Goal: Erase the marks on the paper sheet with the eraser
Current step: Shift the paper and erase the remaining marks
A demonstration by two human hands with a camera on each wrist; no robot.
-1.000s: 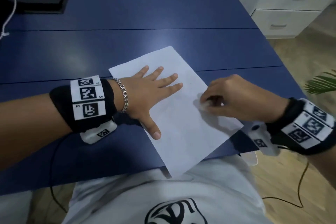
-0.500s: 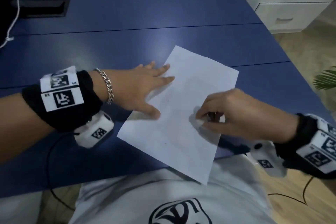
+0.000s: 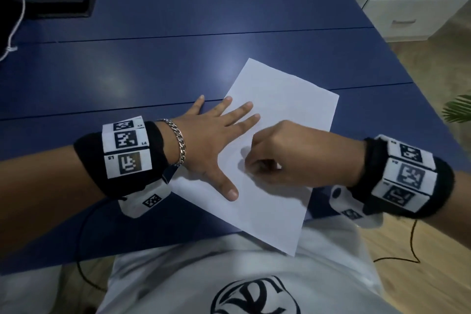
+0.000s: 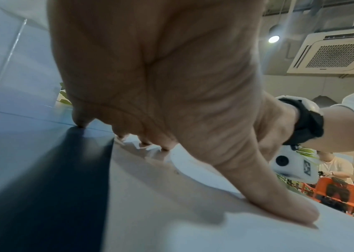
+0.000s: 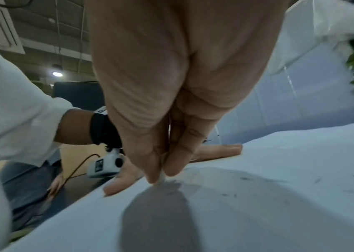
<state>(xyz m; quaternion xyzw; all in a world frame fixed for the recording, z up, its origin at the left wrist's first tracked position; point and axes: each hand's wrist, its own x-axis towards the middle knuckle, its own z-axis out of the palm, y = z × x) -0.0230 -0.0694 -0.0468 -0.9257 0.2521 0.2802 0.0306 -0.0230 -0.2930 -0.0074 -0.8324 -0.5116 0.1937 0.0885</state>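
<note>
A white paper sheet [image 3: 285, 99] lies tilted on the blue table [image 3: 178, 58], its near corner hanging over the table's front edge. My left hand [image 3: 214, 143] lies flat with spread fingers on the sheet's left side, the thumb [image 4: 279, 201] pressing the paper [image 4: 193, 221]. My right hand [image 3: 293, 158] pinches a small white eraser [image 5: 161, 178] between thumb and fingertips and holds it down on the paper [image 5: 258, 196] near the sheet's middle. Faint grey smudges and crumbs [image 5: 247, 179] lie to the right of the eraser. The eraser is almost hidden in the head view.
A dark rectangular cable slot [image 3: 61, 2] sits in the table at the far left. White drawers [image 3: 413, 7] stand beyond the table's right edge, and a green plant [image 3: 458, 109] beside it. Black cables [image 3: 413, 245] hang from both wrist cameras.
The sheet has turned clockwise on the table. My left hand lifted and came back down flat on its left side. My right hand with the eraser stayed on the paper, shifting a little leftward.
</note>
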